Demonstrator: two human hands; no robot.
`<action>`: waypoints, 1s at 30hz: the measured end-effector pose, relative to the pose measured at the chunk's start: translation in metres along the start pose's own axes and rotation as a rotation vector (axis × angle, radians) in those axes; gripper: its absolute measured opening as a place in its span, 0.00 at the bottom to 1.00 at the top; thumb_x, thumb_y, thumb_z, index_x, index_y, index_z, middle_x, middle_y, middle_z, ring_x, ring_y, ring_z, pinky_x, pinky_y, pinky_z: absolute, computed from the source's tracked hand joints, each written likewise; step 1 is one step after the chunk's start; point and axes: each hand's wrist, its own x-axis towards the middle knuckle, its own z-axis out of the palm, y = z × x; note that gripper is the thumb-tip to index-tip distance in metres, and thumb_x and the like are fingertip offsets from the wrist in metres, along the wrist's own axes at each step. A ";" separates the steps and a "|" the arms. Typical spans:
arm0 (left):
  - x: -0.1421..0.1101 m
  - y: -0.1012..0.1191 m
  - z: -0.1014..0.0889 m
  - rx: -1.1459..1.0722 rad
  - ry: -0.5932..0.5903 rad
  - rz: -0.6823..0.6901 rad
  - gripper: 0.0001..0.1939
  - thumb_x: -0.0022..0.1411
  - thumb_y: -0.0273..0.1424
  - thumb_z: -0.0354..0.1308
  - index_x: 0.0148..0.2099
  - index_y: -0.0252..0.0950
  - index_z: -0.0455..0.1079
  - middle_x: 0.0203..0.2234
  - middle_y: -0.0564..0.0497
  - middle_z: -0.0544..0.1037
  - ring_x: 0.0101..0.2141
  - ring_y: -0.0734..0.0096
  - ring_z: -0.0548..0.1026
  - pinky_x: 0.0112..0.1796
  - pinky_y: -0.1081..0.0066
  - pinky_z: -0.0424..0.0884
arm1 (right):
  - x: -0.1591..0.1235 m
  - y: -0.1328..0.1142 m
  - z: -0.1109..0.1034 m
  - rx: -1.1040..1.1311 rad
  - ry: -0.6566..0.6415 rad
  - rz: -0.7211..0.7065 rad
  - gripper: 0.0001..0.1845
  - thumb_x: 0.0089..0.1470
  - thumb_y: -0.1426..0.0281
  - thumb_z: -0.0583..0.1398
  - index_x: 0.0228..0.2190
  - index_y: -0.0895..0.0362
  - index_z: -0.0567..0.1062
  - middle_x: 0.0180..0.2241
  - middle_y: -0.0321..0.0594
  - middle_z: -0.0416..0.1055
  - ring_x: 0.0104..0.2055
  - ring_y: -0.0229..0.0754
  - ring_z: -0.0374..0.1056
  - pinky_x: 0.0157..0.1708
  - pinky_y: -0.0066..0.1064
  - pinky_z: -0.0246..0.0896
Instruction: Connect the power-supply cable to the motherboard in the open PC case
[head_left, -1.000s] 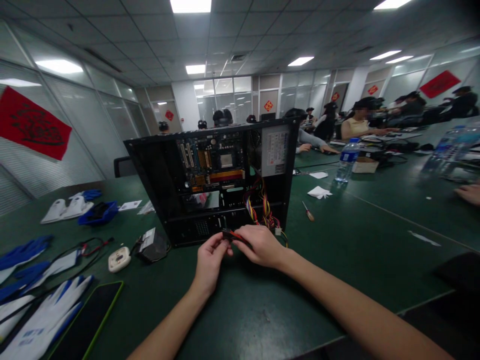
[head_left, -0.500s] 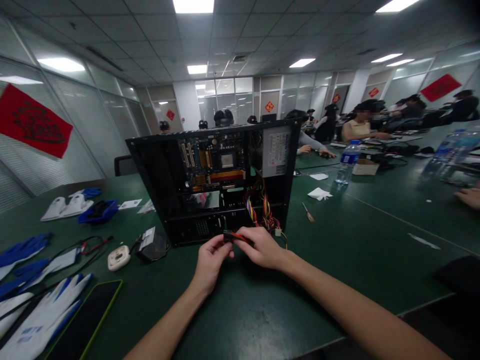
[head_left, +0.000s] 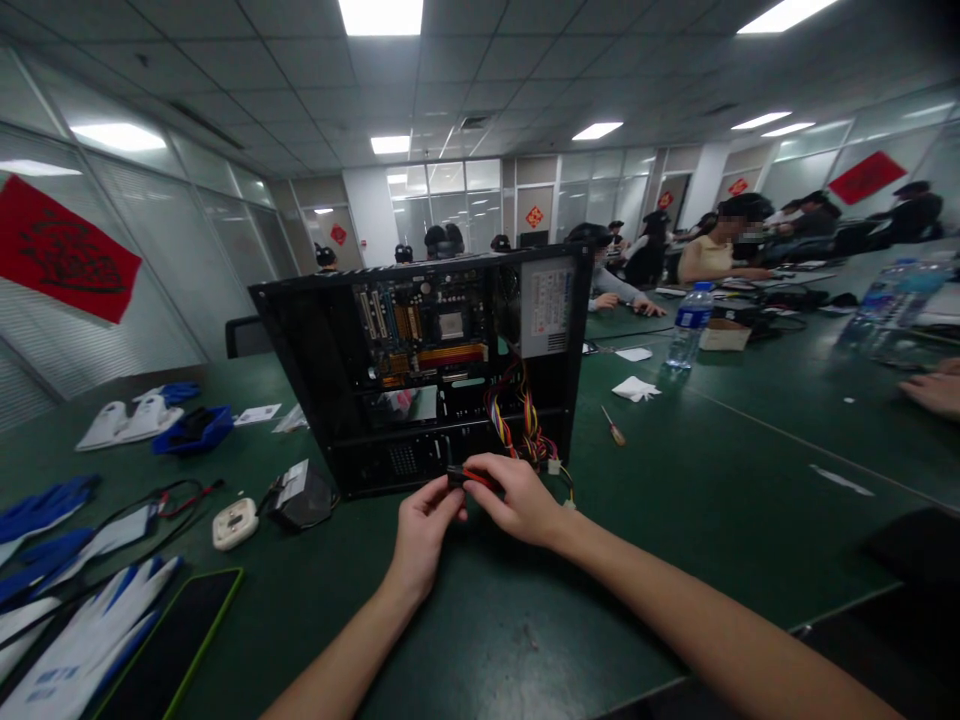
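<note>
An open black computer case (head_left: 442,425) stands on its long side in front of me, its circuit board (head_left: 409,325) and power supply (head_left: 546,310) showing. Just before its lower edge, my left hand (head_left: 427,525) pinches the black end of a small black-and-red object (head_left: 466,476). My right hand (head_left: 521,500) is closed around the other end of it, whose kind I cannot make out. Behind my right hand hangs a bundle of coloured power cables (head_left: 529,415) with a white connector (head_left: 554,467).
Left of the case are a dark metal-and-plastic part (head_left: 301,497), a cream round-cornered case (head_left: 235,523), gloves (head_left: 94,635), a phone (head_left: 172,645) and a blue tray (head_left: 193,430). To the right lie a brush (head_left: 613,428), tissue (head_left: 635,388) and a water bottle (head_left: 688,328). People sit beyond.
My view has shifted slightly, so the whole scene sits a little further left. Both hands keep their hold on the black-and-red object, with hardly any movement.
</note>
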 end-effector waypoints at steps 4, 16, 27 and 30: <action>-0.003 0.002 0.004 0.001 0.003 -0.014 0.17 0.55 0.36 0.69 0.45 0.31 0.80 0.31 0.49 0.79 0.28 0.75 0.70 0.32 0.74 0.67 | 0.000 0.001 0.001 0.029 -0.008 0.035 0.14 0.60 0.67 0.62 0.47 0.57 0.72 0.40 0.44 0.76 0.39 0.43 0.73 0.41 0.33 0.67; -0.005 -0.006 0.006 -0.122 -0.005 -0.038 0.20 0.51 0.35 0.71 0.45 0.32 0.77 0.33 0.48 0.79 0.27 0.75 0.72 0.31 0.73 0.69 | -0.005 0.004 0.006 0.012 -0.011 0.020 0.11 0.61 0.65 0.61 0.44 0.56 0.69 0.35 0.41 0.73 0.35 0.42 0.69 0.36 0.32 0.64; -0.010 -0.003 0.001 -0.078 -0.038 0.043 0.18 0.61 0.44 0.61 0.43 0.33 0.74 0.30 0.51 0.74 0.29 0.73 0.70 0.32 0.73 0.68 | -0.001 -0.001 0.004 -0.016 -0.115 -0.085 0.09 0.61 0.65 0.61 0.41 0.57 0.70 0.34 0.41 0.71 0.33 0.41 0.67 0.33 0.31 0.62; -0.011 -0.002 0.001 0.035 -0.050 0.107 0.20 0.63 0.46 0.59 0.43 0.33 0.72 0.30 0.51 0.73 0.28 0.73 0.69 0.31 0.73 0.67 | -0.002 0.000 0.005 -0.033 -0.119 -0.084 0.08 0.60 0.66 0.61 0.39 0.56 0.70 0.33 0.40 0.71 0.33 0.41 0.67 0.33 0.31 0.62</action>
